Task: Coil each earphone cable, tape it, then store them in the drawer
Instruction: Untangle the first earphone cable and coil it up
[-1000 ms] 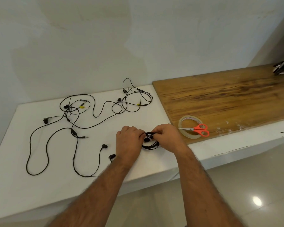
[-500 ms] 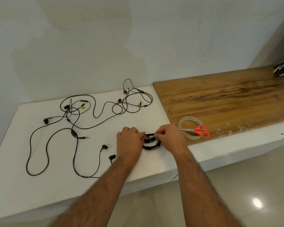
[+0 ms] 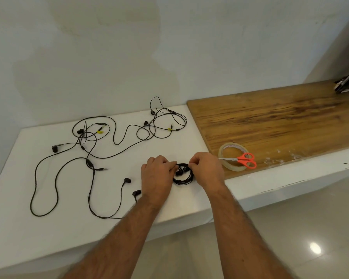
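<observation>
My left hand (image 3: 157, 174) and right hand (image 3: 207, 170) both pinch the top of the coil (image 3: 183, 176), fingertips curled in on the same short stretch of cable, left from the left side and right from the right, so the coil sits between them and hangs toward me from the pinch. It rests on the white counter (image 3: 48, 228), near the front edge, as a small flat ring with the two black buds bunched inside its upper part. Whether there is already tape under my fingers I cannot tell; they cover that spot. What the coming move turns on, as I judge it, is the tape roll (image 3: 232, 156): it lies to the right of the coil, just beyond my right hand, on the near corner of the wooden top (image 3: 280, 121), with the scissors (image 3: 243, 160) lying across it, handles to the right and blades pointing left at my knuckles. So the right hand is much the nearer to reach for it, while the left would have to hold the loops alone. Out to the left and behind, the loose earphones (image 3: 85, 158) sprawl uncoiled over the counter, well apart from the coil. I see no drawer.
</observation>
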Available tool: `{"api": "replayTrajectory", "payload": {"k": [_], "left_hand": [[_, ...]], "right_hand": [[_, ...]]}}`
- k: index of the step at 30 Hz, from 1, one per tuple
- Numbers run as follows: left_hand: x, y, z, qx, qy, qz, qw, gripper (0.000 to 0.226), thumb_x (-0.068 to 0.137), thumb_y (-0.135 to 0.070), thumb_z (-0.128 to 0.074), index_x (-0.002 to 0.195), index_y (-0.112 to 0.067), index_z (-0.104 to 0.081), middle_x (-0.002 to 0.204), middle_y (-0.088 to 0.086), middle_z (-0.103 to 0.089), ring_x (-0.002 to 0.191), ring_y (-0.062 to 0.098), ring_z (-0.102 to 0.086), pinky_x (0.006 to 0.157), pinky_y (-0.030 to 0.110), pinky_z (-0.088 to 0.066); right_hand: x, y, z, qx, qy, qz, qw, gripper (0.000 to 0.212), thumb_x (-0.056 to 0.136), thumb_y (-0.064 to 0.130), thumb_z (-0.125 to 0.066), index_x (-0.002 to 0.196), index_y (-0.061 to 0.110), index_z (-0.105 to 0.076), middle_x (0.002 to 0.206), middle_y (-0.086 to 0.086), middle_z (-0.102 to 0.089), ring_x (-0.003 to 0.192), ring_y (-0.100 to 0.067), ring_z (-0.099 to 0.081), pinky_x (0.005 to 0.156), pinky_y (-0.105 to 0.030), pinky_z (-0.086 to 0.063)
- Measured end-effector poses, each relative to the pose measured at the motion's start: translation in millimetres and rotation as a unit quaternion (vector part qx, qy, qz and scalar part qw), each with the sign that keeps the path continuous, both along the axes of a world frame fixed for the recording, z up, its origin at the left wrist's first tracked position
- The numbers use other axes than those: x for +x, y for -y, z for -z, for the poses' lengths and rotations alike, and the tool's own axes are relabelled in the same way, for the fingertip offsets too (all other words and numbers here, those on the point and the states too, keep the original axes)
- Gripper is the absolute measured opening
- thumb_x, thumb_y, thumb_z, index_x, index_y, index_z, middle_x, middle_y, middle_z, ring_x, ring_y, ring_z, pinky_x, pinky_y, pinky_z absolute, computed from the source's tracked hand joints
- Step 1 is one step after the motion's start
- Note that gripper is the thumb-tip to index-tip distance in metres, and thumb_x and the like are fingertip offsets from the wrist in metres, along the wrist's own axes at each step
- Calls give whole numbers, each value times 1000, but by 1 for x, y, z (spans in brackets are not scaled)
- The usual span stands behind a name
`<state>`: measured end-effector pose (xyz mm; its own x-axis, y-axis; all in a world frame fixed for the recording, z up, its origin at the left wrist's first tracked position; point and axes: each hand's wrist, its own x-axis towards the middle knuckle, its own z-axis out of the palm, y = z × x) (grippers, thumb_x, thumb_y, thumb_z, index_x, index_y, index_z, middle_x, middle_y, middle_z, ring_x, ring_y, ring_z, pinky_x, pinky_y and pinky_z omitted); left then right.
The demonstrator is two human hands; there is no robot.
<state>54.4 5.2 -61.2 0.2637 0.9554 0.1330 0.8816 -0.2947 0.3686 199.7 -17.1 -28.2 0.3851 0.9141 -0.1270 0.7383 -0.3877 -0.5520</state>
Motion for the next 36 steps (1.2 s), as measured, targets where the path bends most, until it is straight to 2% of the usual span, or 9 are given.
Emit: {"api": "replayTrajectory", "payload": {"k": [5,11,30,36], "left_hand": [[-2,-1,1,1,6,3,1000,31,97,-43,-47,120,-34,-66,101,-5,-60,97,18,-49,81,34,-38],[-1,2,-3,6,23,2,1000,30,98,-40,-47,120,-31,-66,101,-3,-60,95,19,-50,80,34,-40],[0,8,-15,24,112,-29,993,30,96,-33,-53,121,-23,-67,103,1,-64,98,23,-56,84,40,-45],[12,18,-29,25,98,-5,995,29,94,-32,-56,119,-23,-67,107,-1,-63,102,21,-55,85,36,-44]], "right_hand": [[2,-1,2,-1,-31,-3,1000,12,90,20,-61,84,23,-71,90,2,-71,85,-17,-65,72,-34,-55],[3,0,-3,14,-42,-10,999,13,90,17,-60,85,20,-72,88,3,-71,81,-16,-65,73,-36,-56],[3,4,-12,72,-46,-16,996,20,91,16,-53,92,15,-73,90,0,-72,82,-16,-64,71,-33,-55],[15,9,-24,99,-62,-20,993,19,89,14,-57,96,16,-74,97,2,-73,91,-16,-66,80,-33,-55]]}}
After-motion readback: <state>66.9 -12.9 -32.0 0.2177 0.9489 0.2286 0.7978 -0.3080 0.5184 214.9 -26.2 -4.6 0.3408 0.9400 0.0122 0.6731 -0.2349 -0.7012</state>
